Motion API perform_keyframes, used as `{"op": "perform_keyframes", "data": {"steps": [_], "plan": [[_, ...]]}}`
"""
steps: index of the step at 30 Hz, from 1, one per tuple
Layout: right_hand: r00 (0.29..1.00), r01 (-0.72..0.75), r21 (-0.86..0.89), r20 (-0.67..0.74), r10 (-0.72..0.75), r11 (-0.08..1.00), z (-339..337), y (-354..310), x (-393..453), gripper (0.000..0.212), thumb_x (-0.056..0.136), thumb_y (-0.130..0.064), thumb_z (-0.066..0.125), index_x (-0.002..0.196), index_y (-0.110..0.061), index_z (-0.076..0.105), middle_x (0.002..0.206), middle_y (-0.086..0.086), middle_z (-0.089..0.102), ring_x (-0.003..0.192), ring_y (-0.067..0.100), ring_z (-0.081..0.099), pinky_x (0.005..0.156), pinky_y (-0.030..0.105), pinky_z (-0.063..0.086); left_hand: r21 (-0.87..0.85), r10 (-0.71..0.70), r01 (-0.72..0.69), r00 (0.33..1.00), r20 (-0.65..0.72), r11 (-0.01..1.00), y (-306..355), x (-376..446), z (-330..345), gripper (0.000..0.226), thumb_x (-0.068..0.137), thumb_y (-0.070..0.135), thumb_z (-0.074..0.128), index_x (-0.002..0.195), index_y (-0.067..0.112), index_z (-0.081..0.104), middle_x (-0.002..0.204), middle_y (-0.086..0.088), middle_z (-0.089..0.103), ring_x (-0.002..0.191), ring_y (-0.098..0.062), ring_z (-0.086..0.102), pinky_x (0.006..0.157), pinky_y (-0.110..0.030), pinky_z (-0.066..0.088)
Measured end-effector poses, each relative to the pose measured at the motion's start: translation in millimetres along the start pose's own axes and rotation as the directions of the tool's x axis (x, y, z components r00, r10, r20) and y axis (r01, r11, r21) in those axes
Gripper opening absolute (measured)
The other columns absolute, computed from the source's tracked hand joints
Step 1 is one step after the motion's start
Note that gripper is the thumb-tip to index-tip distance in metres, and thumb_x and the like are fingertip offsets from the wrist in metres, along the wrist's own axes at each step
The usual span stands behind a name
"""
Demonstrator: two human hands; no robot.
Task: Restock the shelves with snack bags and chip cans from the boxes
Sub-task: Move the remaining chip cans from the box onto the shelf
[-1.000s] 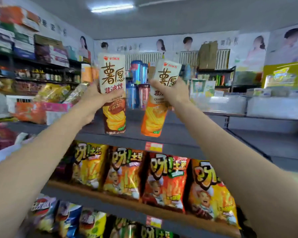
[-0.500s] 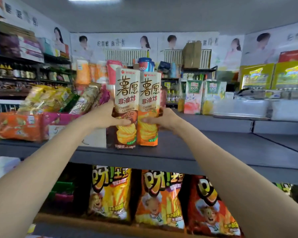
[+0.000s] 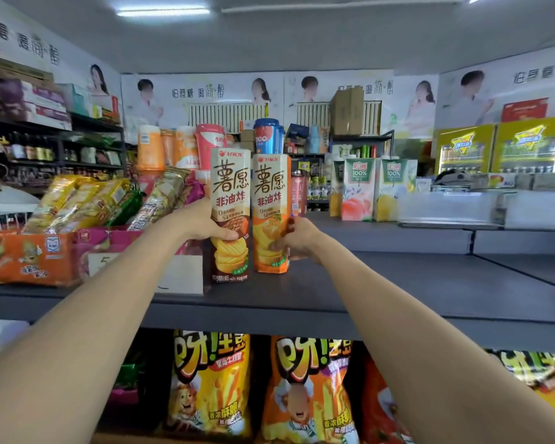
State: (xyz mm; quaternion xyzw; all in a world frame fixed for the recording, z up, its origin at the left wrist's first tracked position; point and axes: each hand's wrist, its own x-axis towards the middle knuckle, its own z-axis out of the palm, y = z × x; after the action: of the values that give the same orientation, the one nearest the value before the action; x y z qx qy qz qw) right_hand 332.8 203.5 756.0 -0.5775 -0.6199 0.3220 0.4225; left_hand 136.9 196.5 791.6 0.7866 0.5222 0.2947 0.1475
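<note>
left hand (image 3: 202, 224) grips brown chip can (image 3: 229, 216) | right hand (image 3: 297, 240) grips orange chip can (image 3: 271, 213) | both upright, touching, on grey shelf (image 3: 398, 283) just right of snack box (image 3: 29, 257) | placed, unreleased; most shelf unfilled

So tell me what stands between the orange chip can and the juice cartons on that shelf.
Head view: behind the orange chip can, a pink bottle and small bottles stand before the juice cartons; the grey shelf in front is bare.
</note>
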Motion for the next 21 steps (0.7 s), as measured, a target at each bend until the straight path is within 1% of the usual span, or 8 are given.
{"op": "perform_keyframes", "data": {"steps": [3, 6, 7, 10, 13, 16, 18, 21], "plan": [[1.0, -0.009, 0.015, -0.004, 0.009, 1.0, -15.8, 3.6, -12.0, 0.053, 0.076, 0.003, 0.072, 0.121, -0.007, 0.047, 0.12, 0.006, 0.057, 0.116, 0.029, 0.054, 0.09, 0.042, 0.051, 0.012, -0.039, 0.04, 0.999, -0.018, 0.999, 1.4, 4.9, 3.9, 0.079, 0.074, 0.019, 0.078, 0.141, 0.014, 0.037, 0.141, -0.004, 0.047, 0.129, -0.025, 0.042, 0.108, -0.037, 0.032], [1.0, -0.017, 0.062, 0.023, 0.016, 0.998, -23.0, 5.9, -22.6, 0.049, 0.08, 0.01, 0.064, 0.124, -0.006, 0.046, 0.099, -0.002, 0.058, 0.119, 0.028, 0.053, 0.09, 0.039, 0.047, 0.016, -0.091, 0.092, 0.996, -0.02, 0.996, 7.1, 12.2, 9.5, 0.075, 0.075, 0.021, 0.077, 0.138, 0.008, 0.039, 0.138, -0.005, 0.048, 0.127, -0.026, 0.043, 0.105, -0.035, 0.033], [0.999, -0.018, 0.063, 0.029, 0.016, 0.998, -23.0, 5.1, -24.5, 0.049, 0.081, 0.011, 0.062, 0.124, -0.005, 0.046, 0.099, -0.002, 0.058, 0.12, 0.028, 0.052, 0.09, 0.039, 0.046, 0.02, -0.095, 0.096, 0.995, -0.023, 0.995, 10.3, 12.6, 11.2, 0.07, 0.077, 0.02, 0.076, 0.136, 0.007, 0.04, 0.136, -0.005, 0.048, 0.127, -0.027, 0.043, 0.103, -0.034, 0.033], [0.999, -0.017, 0.046, 0.033, 0.015, 0.999, -19.4, 2.8, -22.7, 0.052, 0.081, 0.012, 0.062, 0.127, -0.004, 0.045, 0.113, 0.005, 0.055, 0.122, 0.028, 0.05, 0.091, 0.037, 0.045, -0.028, -0.094, 0.093, 0.995, -0.02, 0.995, 11.1, 20.2, 15.9, 0.068, 0.078, 0.014, 0.074, 0.136, 0.008, 0.04, 0.137, -0.009, 0.048, 0.127, -0.027, 0.043, 0.103, -0.033, 0.034], [0.999, -0.026, 0.013, 0.025, 0.026, 1.0, -15.4, 0.6, -14.0, 0.052, 0.081, 0.009, 0.063, 0.127, -0.005, 0.044, 0.126, 0.008, 0.054, 0.121, 0.029, 0.051, 0.085, 0.036, 0.046, -0.212, -0.127, 0.122, 0.992, -0.012, 0.97, 6.3, 28.2, 22.8, 0.064, 0.078, 0.005, 0.072, 0.134, 0.014, 0.042, 0.134, -0.007, 0.051, 0.124, -0.026, 0.046, 0.102, -0.039, 0.041], [0.999, -0.041, -0.003, -0.017, 0.041, 0.999, -11.6, 4.7, -3.9, 0.052, 0.079, 0.007, 0.066, 0.125, -0.007, 0.045, 0.127, 0.008, 0.054, 0.12, 0.029, 0.052, 0.094, 0.041, 0.048, -0.314, -0.177, 0.167, 0.984, -0.003, 0.935, 2.2, 36.6, 30.4, 0.063, 0.079, 0.005, 0.072, 0.132, 0.015, 0.04, 0.13, -0.004, 0.052, 0.123, -0.026, 0.047, 0.099, -0.044, 0.044], [0.997, -0.05, -0.01, -0.063, 0.049, 0.999, -9.4, 7.4, -0.8, 0.053, 0.078, 0.004, 0.069, 0.123, -0.009, 0.044, 0.127, 0.01, 0.053, 0.119, 0.03, 0.052, 0.098, 0.047, 0.047, -0.288, -0.182, 0.173, 0.983, -0.005, 0.942, 2.5, 40.4, 35.4, 0.067, 0.077, 0.008, 0.074, 0.134, 0.013, 0.038, 0.131, -0.005, 0.052, 0.122, -0.026, 0.047, 0.101, -0.045, 0.043], [0.993, -0.043, -0.026, -0.113, 0.04, 0.999, -7.3, 7.7, -0.3, 0.062, 0.077, -0.002, 0.072, 0.128, -0.009, 0.038, 0.132, 0.012, 0.049, 0.121, 0.031, 0.049, 0.1, 0.047, 0.045, -0.156, -0.18, 0.17, 0.982, -0.053, 0.973, 6.0, 46.7, 40.8, 0.078, 0.074, 0.013, 0.078, 0.138, 0.008, 0.033, 0.136, -0.011, 0.049, 0.123, -0.029, 0.047, 0.104, -0.044, 0.04]]}}
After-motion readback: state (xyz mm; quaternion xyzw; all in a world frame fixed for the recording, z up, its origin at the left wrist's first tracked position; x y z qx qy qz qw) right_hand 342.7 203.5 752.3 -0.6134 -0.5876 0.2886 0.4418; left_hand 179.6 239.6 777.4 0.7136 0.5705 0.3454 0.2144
